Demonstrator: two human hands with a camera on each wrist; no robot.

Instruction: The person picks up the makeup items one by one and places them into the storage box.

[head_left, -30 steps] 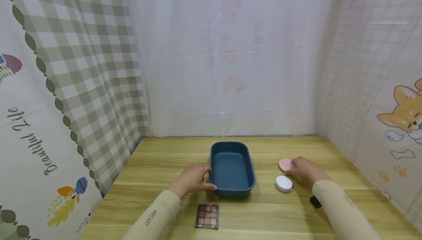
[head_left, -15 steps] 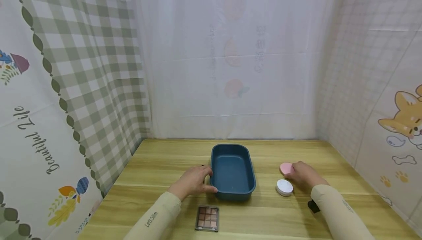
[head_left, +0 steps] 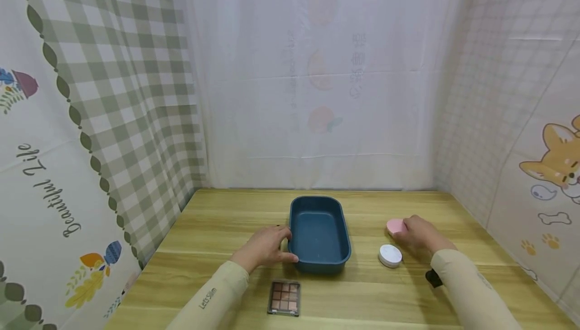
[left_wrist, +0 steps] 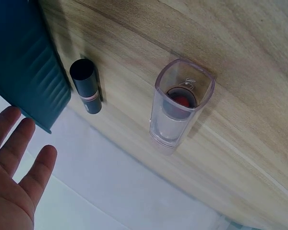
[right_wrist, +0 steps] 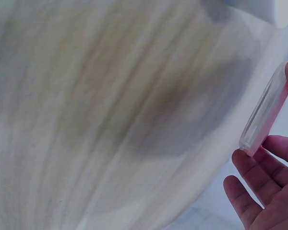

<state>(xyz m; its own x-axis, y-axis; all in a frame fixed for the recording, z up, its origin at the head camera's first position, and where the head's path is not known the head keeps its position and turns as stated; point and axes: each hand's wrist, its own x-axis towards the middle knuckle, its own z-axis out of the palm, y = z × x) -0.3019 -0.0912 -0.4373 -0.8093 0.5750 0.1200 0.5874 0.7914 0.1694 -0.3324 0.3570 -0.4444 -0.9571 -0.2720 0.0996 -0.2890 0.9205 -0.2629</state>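
My left hand [head_left: 267,247] rests at the near left corner of a dark blue rectangular tub [head_left: 319,266], thumb by the near corner and fingers along the left wall. In the left wrist view its fingers [left_wrist: 20,143] look spread and mostly straight beside the tub. On the right, my right hand [head_left: 419,234] pinches a flat round pink case [head_left: 395,226] with a clear side. The right wrist view shows this pink case [right_wrist: 266,112] edge-on between thumb and fingertips, above a shadow on the table. A white round jar [head_left: 390,256] stands just nearer than it.
An eyeshadow palette [head_left: 284,298] lies in front of the tub. In the left wrist view, a dark lipstick tube [left_wrist: 88,86] and a clear tube [left_wrist: 177,105] with something red inside stand near the tub. Curtains surround the wooden table [head_left: 244,204].
The pink case in my right hand has shifted slightly away from the white jar. My left hand keeps its place at the tub, and the head view has moved a little.
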